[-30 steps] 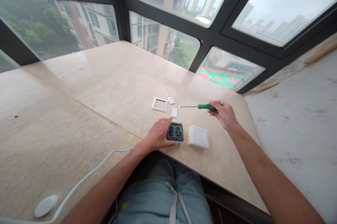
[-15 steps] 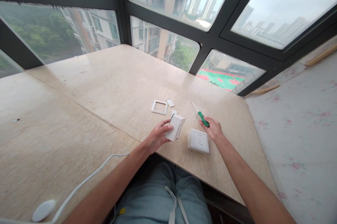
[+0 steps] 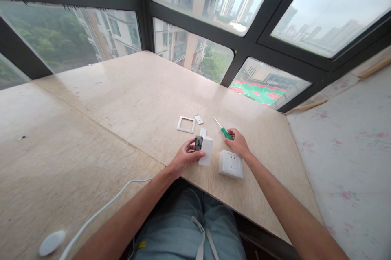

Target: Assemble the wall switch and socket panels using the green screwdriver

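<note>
White box sits clamped in left fingers left of the socket; right fingers clasp the screwdriver beyond.

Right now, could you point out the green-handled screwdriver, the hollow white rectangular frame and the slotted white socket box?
Green-handled screwdriver (image 3: 226, 133), head view: on its handle.
Hollow white frame (image 3: 185, 131), head view: on its near bar.
Slotted white socket box (image 3: 233, 164), head view: on its slotted face.
</note>
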A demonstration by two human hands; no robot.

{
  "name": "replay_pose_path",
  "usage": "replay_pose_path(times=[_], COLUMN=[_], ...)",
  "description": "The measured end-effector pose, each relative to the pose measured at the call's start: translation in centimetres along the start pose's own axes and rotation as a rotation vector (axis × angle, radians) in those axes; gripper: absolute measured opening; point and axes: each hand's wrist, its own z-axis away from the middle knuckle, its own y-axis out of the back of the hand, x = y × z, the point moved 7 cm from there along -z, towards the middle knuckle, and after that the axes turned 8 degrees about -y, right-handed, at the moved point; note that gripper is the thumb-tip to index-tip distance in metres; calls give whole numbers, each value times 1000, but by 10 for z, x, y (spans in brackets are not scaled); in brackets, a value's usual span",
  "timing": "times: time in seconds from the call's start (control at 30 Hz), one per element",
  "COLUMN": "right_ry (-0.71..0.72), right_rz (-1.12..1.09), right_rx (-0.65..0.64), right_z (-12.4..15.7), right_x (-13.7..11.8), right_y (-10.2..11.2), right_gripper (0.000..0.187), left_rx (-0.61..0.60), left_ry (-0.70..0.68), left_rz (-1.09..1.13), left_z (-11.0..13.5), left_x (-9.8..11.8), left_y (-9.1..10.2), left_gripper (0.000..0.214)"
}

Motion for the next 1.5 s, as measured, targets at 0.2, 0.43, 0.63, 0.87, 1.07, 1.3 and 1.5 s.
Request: replay_pose_path(times=[0.2,0.43,0.63,0.87,1.07,1.3,1.5], right_ry=[65,3,-55,-44,1,-39,-44], right_rz=[29,-330,-448,-501,-586,-629,-630], right_rx=[-67,-559,-689,-580,-595,-593,-604], right_z=[9,75,108,112,117,121,128], right_x=[-23,-55,-67,-64,-67,-60,-59], right_y=[-7,-55,-80,-73,-72,-72,-72], right_gripper=[47,81,93,99,87,80,82], left_rx=[38,43,-50,10,34,54,-9], left_ry=[-100,-117,-30,-74,-160,-225,-217], left_rz=[-173,-99,86,-19,-112,-374,-512], left_z=[-1,1,6,1,3,6,9], left_x=[11,14,14,17,28,42,52], left_y=[2,-2,-15,-7,-10,-7,-9], left_gripper=[88,82,67,52,57,73,72])
